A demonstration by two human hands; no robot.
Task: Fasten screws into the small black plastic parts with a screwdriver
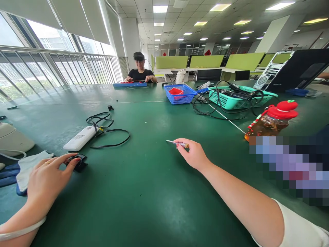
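Note:
On the left side of the green table [115, 206], my left hand [51, 175] has its fingers closed around a small black device [80, 164]; part of it is hidden under the fingers. My right hand [192, 153] pinches a small screwdriver [184, 145] by its yellowish handle, the thin metal shaft pointing left just above the tabletop. A wide gap of table lies between the two hands. A white and blue glove [28, 168] lies beside my left hand. Just past that hand rests a white power bank [81, 138] with a black cable [115, 130].
A drink bottle with a red lid [272, 120] stands at right. Farther back are a blue basket [180, 97] with a red box and a teal basket [231, 103] with tangled cables. A person [140, 70] sits at the far end by a blue tray [130, 85].

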